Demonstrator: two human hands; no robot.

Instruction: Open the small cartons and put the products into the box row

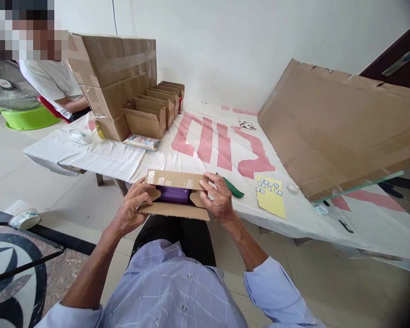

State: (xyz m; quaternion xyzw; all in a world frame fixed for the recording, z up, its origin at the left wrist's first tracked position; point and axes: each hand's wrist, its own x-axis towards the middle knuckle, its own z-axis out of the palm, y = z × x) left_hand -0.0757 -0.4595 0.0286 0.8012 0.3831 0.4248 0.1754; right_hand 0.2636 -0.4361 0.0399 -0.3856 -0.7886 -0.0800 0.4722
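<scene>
Between my two hands is a small brown cardboard box [174, 178], held above my lap at the table's near edge. Its long flaps stand apart, and a purple item [173, 194] shows inside. Bits of clear tape stick to the far flap. My left hand [133, 205] grips the box's left end, fingers curled over the side flap. At the right end my right hand [220, 197] holds the far flap and side flap between thumb and fingers. Just beyond my right hand lies a green-handled tool [233, 187], partly hidden by that hand.
Stacked cartons [118, 68] and a row of open boxes [146, 119] stand at the left back. A large cardboard sheet [348, 132] leans at right. A yellow card with stickers [271, 197] and a black pen-like object [340, 218] lie nearby. A co-worker [51, 79] sits behind the cartons.
</scene>
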